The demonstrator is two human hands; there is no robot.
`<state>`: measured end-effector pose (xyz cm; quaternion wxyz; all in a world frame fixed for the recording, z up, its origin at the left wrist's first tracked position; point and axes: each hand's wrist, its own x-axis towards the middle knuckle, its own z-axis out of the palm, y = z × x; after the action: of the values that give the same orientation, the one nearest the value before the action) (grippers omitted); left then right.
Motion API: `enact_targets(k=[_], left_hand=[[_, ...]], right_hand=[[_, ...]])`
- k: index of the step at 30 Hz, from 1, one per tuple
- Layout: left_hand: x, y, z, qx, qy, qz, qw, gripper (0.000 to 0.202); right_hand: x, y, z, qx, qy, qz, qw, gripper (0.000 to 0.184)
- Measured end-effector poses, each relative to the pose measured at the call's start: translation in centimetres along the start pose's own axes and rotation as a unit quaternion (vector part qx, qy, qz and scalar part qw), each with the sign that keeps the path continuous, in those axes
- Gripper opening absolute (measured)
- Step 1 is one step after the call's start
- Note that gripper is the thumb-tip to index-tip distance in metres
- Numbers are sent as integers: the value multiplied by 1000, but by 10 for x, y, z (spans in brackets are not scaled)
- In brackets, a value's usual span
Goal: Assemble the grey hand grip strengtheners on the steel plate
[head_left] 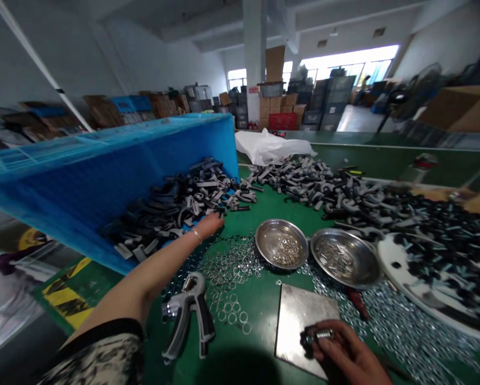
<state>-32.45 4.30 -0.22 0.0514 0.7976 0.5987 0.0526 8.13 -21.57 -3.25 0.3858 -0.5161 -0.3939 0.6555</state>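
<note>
Blue crate (83,187), green table (280,206), silver spring (324,334), yellow-and-black striped marking (70,291).

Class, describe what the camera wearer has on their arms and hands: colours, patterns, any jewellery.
The left hand is ungloved, with a thin silvery bracelet at the wrist; the left sleeve has a black-and-pale print and a plain black edge. The right hand is ungloved; its sleeve is out of view.

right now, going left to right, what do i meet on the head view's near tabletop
Grey V-shaped hand grip, thin silver metal rings, square silver metal plate, right hand holding black part with metal spring, small shiny metal pieces.
</note>
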Motion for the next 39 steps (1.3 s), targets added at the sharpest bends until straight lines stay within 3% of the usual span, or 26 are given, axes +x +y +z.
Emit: enact_targets(k=[4, 7, 8, 10, 13, 14, 16, 19, 21, 26, 27, 29, 31, 33, 35, 37, 39], left_hand=[[-27, 26, -26, -42, 58, 18, 997, 18], [-78, 84, -47, -173, 141, 99, 970, 23], [-98, 111, -47, -242, 136, 115, 954, 25], [-138, 169, -32, -418, 97, 71, 900, 29], [-181, 241, 19, -669, -42, -37, 741, 38], [-190, 258, 37, -699, -50, -70, 710, 41], [-201, 278, 63, -713, -43, -101, 692, 44], [-208, 290, 75, -697, -23, -109, 709, 47], [-210, 293, 71, -711, -24, -113, 694, 47], [-221, 306, 63, -823, -57, -115, 553, 48], [-225, 307, 62, -833, -81, -107, 537, 50], [-233, 308, 61, -827, -166, -66, 534, 59], [-243, 304, 58, -808, -260, -12, 528, 69], [-254, 296, 54, -806, -310, 10, 504, 63], [-266, 285, 50, -816, -273, -29, 508, 44], [-279, 273, 45, -814, -169, -83, 549, 36], [-287, 259, 39, -795, -70, -118, 590, 34]], right_hand=[[0, 2, -4, 60, 57, -16, 996, 34], [-7, 1, 4, 88, 82, -20, 993, 37], [-10, 0, 7, 95, 86, -23, 991, 38], [-18, -1, 15, 104, 94, -29, 990, 40], [-31, 2, 23, 106, 122, -51, 986, 40], [-35, 5, 24, 103, 133, -62, 984, 40], [-43, 10, 26, 94, 153, -83, 980, 39], [-51, 15, 31, 84, 161, -103, 978, 38], [-53, 17, 36, 78, 160, -117, 977, 36], [-56, 14, 39, -34, 159, -163, 973, 34], [-56, 13, 36, -61, 149, -169, 972, 34], [-56, 8, 28, -92, 106, -169, 976, 33], [-54, 3, 22, -106, 23, -150, 983, 30], [-45, 0, 21, -133, -77, -141, 978, 27], [-27, 1, 30, -218, -138, -181, 949, 30], [-4, 6, 49, -318, -153, -241, 904, 33], [22, 13, 74, -386, -160, -281, 864, 21]])
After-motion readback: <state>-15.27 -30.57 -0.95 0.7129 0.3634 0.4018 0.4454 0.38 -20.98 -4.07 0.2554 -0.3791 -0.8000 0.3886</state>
